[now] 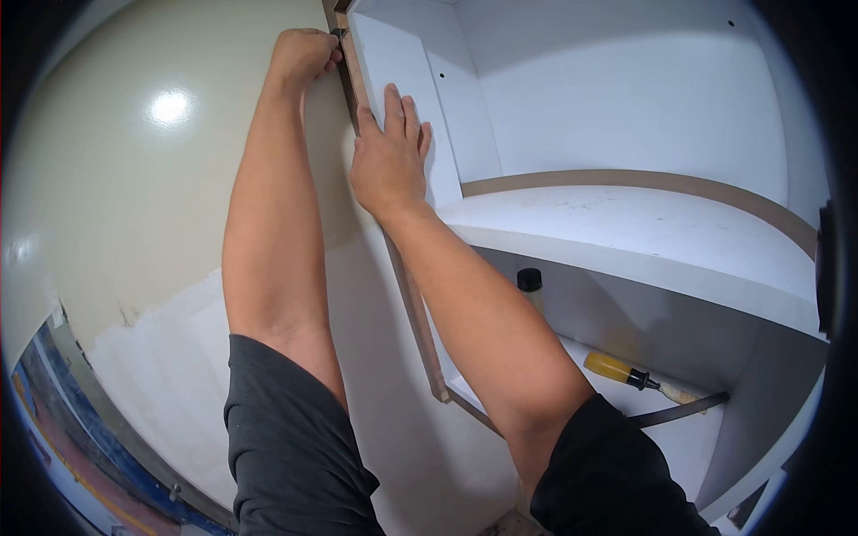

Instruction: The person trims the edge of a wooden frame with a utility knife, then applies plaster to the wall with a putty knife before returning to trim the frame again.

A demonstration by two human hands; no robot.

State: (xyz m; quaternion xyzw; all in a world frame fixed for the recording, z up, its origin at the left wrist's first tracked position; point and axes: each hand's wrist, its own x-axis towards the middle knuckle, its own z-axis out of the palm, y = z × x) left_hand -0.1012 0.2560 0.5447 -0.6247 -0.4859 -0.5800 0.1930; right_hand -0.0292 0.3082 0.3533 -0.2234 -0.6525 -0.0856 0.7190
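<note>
My left hand [306, 58] is raised at the top of the cabinet's left side, with its fingers closed. A small dark piece [339, 34] shows at its fingertips, against the cabinet's front edge; what it is I cannot make out. Lower and to the right, my right hand [391, 165] lies with fingers stretched out on the white side panel [402, 62]. Its thumb side rests along the panel's narrow edge. A brown strip [416, 313] runs down that edge, below my right hand.
A curved white shelf [643, 219] with a brown strip [661, 179] stands at right. In the lower compartment are a yellow-handled chisel [617, 368], a black-capped bottle [530, 280] and a dark strip [675, 412]. A beige and white wall [161, 232] is at left.
</note>
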